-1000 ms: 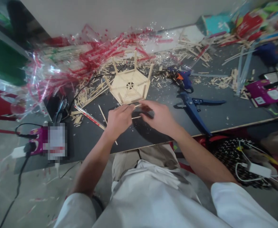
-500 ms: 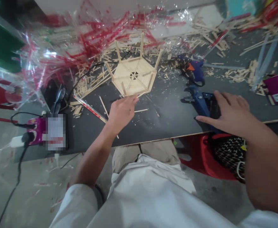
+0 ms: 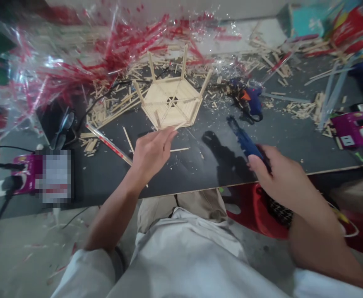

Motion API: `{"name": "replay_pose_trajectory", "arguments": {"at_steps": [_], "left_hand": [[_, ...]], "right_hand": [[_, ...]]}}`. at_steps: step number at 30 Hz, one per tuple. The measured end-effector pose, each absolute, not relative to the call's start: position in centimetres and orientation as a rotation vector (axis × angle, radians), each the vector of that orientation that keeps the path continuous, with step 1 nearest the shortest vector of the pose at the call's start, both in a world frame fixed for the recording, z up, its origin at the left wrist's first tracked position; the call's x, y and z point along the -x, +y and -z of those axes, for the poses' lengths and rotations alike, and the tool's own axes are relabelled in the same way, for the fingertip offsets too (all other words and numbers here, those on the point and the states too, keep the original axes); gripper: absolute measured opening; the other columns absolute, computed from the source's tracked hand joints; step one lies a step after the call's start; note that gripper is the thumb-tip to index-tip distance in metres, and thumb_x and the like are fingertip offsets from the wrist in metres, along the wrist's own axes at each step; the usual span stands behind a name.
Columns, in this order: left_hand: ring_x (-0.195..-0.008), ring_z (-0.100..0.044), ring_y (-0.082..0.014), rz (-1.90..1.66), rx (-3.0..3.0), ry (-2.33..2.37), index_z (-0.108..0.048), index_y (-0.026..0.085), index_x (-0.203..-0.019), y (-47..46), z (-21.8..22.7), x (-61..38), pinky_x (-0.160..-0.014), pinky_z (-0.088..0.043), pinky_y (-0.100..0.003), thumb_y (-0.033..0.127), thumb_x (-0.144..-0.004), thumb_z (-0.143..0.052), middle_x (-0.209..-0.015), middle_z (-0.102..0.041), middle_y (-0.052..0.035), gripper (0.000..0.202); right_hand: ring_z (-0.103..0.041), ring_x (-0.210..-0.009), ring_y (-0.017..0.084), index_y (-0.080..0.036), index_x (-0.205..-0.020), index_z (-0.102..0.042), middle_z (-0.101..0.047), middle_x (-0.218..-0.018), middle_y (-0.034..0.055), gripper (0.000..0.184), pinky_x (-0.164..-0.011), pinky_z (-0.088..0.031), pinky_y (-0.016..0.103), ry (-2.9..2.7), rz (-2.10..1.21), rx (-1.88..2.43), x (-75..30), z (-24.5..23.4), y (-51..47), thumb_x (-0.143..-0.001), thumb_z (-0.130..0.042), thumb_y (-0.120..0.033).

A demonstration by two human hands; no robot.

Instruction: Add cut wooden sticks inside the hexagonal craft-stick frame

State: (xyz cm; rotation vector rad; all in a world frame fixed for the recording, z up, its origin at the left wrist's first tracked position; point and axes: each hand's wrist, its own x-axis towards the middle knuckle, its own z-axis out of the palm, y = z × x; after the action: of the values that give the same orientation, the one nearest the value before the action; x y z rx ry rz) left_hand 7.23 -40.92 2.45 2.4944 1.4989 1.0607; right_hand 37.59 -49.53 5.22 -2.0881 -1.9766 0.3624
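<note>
Near the table's middle sits a hexagonal frame of thin wooden sticks (image 3: 159, 95), with short posts standing up at its corners. My left hand (image 3: 153, 151) is at its near edge, fingers pinched on a thin wooden stick (image 3: 180, 125) whose end sticks out to the right. Whether that stick touches the frame I cannot tell. My right hand (image 3: 280, 178) is wrapped round a blue hand cutter (image 3: 243, 138), held above the tabletop with its jaws pointing away and to the left. The cutter's shadow falls on the table beside it.
Blue glue gun (image 3: 253, 99) lies behind the cutter. Clear and red plastic wrapping (image 3: 106, 49) covers the back left. Cut stick pieces (image 3: 305, 105) are scattered about. Purple power strips (image 3: 352, 129) stand at both sides. A long stick in red-marked wrapping (image 3: 109, 144) lies left of my left hand.
My right hand has closed round the blue cutter and raised it off the table, bringing it leftward. My left hand stays by the frame with the stick. The view has shifted slightly.
</note>
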Motion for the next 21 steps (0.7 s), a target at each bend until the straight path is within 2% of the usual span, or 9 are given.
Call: {"name": "replay_pose_trajectory", "arguments": {"at_steps": [2,3,8,13,17,21], "left_hand": [[-0.066,-0.069,-0.0147,-1.024,-2.477,1.514,-0.078,0.024,-0.103,-41.0,-2.6,-7.2,-0.064,-0.05,-0.026,0.04,-0.108,-0.047,-0.072,-0.073,-0.0027,0.035],[-0.066,-0.068,-0.0148,-1.002,-2.467,1.515,-0.078,0.024,-0.104,-41.0,-2.6,-7.1,-0.065,-0.05,-0.026,0.04,-0.109,-0.046,-0.071,-0.072,-0.0025,0.036],[-0.067,-0.068,-0.015,-0.939,-2.462,1.472,-0.077,0.025,-0.105,-40.9,-2.6,-7.2,-0.067,-0.051,-0.027,0.037,-0.108,-0.045,-0.074,-0.072,-0.0028,0.034],[-0.067,-0.068,-0.0151,-0.888,-2.455,1.463,-0.075,0.024,-0.099,-41.1,-2.5,-7.6,-0.066,-0.051,-0.026,0.037,-0.109,-0.041,-0.076,-0.073,-0.0033,0.038],[-0.068,-0.068,-0.0146,-0.921,-2.484,1.433,-0.075,0.021,-0.097,-41.2,-2.6,-7.7,-0.066,-0.05,-0.025,0.037,-0.11,-0.041,-0.075,-0.073,-0.0033,0.039],[-0.069,-0.069,-0.0143,-0.976,-2.512,1.4,-0.076,0.019,-0.098,-41.2,-2.6,-7.7,-0.067,-0.05,-0.024,0.038,-0.109,-0.043,-0.077,-0.074,-0.0031,0.039]], "right_hand": [[-0.069,-0.067,0.031,-0.027,-0.101,-0.061,-0.074,-0.078,0.0097,0.035,-0.059,-0.049,0.041,-1.939,-0.512,1.996,-35.9,-5.9,-49.0,-0.102,-0.04,-0.054],[-0.068,-0.064,0.03,-0.027,-0.1,-0.061,-0.073,-0.075,0.009,0.036,-0.057,-0.047,0.04,-1.929,-0.563,1.941,-35.0,-6.2,-48.7,-0.102,-0.039,-0.056],[-0.074,-0.081,0.028,-0.027,-0.114,-0.061,-0.078,-0.092,0.007,0.031,-0.066,-0.053,0.038,-1.949,-0.894,1.652,-31.0,-7.0,-47.6,-0.104,-0.043,-0.05],[-0.074,-0.1,0.028,-0.026,-0.126,-0.06,-0.077,-0.116,0.0097,0.035,-0.081,-0.056,0.041,-1.924,-0.984,1.576,-29.2,-6.9,-47.7,-0.106,-0.042,-0.048],[-0.073,-0.103,0.027,-0.024,-0.129,-0.062,-0.076,-0.114,0.0101,0.04,-0.085,-0.056,0.04,-1.892,-1.022,1.559,-28.9,-6.6,-48.0,-0.108,-0.038,-0.049],[-0.07,-0.114,0.028,-0.021,-0.134,-0.062,-0.074,-0.119,0.0124,0.046,-0.096,-0.055,0.042,-1.887,-1.041,1.545,-28.9,-6.5,-48.1,-0.109,-0.036,-0.049]]}}
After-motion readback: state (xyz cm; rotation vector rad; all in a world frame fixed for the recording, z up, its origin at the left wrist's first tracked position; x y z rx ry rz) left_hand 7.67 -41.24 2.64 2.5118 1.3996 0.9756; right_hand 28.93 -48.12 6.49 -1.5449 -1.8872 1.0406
